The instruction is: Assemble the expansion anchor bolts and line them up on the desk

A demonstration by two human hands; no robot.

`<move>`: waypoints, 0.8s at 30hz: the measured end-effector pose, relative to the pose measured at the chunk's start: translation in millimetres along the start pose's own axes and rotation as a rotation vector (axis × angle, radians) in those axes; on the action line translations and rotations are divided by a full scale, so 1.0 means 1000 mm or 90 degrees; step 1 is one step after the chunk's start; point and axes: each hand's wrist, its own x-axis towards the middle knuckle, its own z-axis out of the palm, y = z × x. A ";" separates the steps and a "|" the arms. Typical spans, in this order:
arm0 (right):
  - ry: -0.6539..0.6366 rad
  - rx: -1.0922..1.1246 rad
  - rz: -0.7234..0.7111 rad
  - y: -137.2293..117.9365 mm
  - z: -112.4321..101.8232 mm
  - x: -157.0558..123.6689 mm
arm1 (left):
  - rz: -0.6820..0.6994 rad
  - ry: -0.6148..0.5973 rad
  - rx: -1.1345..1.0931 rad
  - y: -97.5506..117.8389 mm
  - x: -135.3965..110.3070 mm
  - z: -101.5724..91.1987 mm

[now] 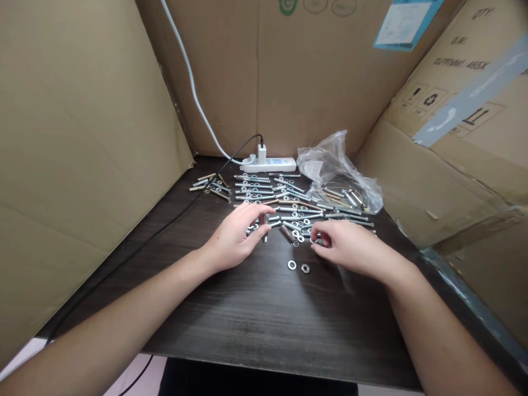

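Note:
My left hand (241,231) is closed, holding a short metal anchor bolt sleeve (266,224) upright between thumb and fingers. To its right, my right hand (346,242) is pinched low over the table, with the edge of a small metal ring (312,240) showing at its fingertips. Between and in front of the hands lie a flat washer (292,265) and a hex nut (305,268), apart from each other. Behind both hands spread rows of long bolts (299,210) with loose washers and nuts among them.
A smaller heap of bolts (220,191) lies at the left. At the back are a white power strip (284,164) and a clear plastic bag (330,159) with more bolts by it. A black cable (165,223) crosses the dark table (256,313). Cardboard walls (313,82) enclose three sides.

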 end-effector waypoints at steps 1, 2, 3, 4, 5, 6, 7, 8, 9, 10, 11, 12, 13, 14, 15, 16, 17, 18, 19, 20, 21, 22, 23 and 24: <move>-0.010 0.012 -0.016 -0.003 0.000 -0.001 | -0.003 0.000 0.000 0.000 0.000 0.000; -0.016 0.017 -0.025 -0.005 0.001 -0.002 | -0.006 -0.001 0.000 -0.001 0.000 0.001; -0.015 0.017 -0.026 -0.007 0.001 -0.003 | -0.009 -0.001 0.000 -0.001 0.000 0.001; -0.008 0.013 -0.022 -0.008 0.001 -0.003 | -0.013 0.000 -0.001 -0.002 0.000 0.001; 0.002 0.010 -0.019 -0.010 0.002 -0.003 | -0.016 -0.001 -0.001 -0.002 0.000 0.002; 0.012 0.011 -0.021 -0.011 0.003 -0.002 | -0.018 -0.002 -0.001 -0.002 0.000 0.002; 0.019 0.020 -0.030 -0.012 0.003 -0.002 | -0.020 -0.002 -0.001 -0.003 0.000 0.002; 0.017 0.034 -0.044 -0.014 0.004 -0.002 | -0.021 -0.002 -0.002 -0.003 0.000 0.002; 0.007 0.051 -0.060 -0.016 0.006 -0.002 | -0.022 -0.002 -0.003 -0.003 0.000 0.002; -0.009 0.067 -0.073 -0.018 0.007 -0.002 | -0.023 -0.001 -0.004 -0.003 0.000 0.002; -0.025 0.080 -0.082 -0.021 0.009 -0.002 | -0.023 0.000 -0.005 -0.004 0.000 0.002; -0.040 0.089 -0.088 -0.023 0.010 -0.002 | -0.024 0.003 -0.007 -0.004 0.000 0.001; -0.050 0.092 -0.093 -0.025 0.012 -0.002 | -0.024 0.004 -0.009 -0.005 0.000 0.001; -0.054 0.091 -0.095 -0.027 0.014 -0.002 | -0.025 0.007 -0.011 -0.006 0.001 0.001; -0.052 0.089 -0.098 -0.028 0.015 -0.002 | -0.027 0.011 -0.013 -0.007 0.001 0.001; -0.050 0.088 -0.101 -0.028 0.016 -0.002 | -0.031 0.015 -0.016 -0.008 0.001 0.002; -0.049 0.088 -0.105 -0.028 0.017 -0.002 | -0.036 0.018 -0.017 -0.009 0.001 0.002; -0.047 0.089 -0.108 -0.027 0.018 -0.001 | -0.042 0.022 -0.019 -0.010 0.000 0.003; -0.044 0.089 -0.110 -0.026 0.019 0.000 | -0.048 0.025 -0.022 -0.011 0.000 0.003; -0.043 0.089 -0.112 -0.025 0.019 0.000 | -0.054 0.027 -0.025 -0.012 0.000 0.004; -0.041 0.087 -0.112 -0.024 0.019 0.001 | -0.059 0.029 -0.028 -0.013 0.000 0.004; -0.037 0.085 -0.110 -0.022 0.019 0.002 | -0.063 0.030 -0.030 -0.013 0.000 0.004; -0.031 0.082 -0.107 -0.021 0.019 0.002 | -0.064 0.030 -0.032 -0.014 0.000 0.005; -0.024 0.080 -0.105 -0.020 0.018 0.002 | -0.065 0.029 -0.032 -0.014 0.000 0.005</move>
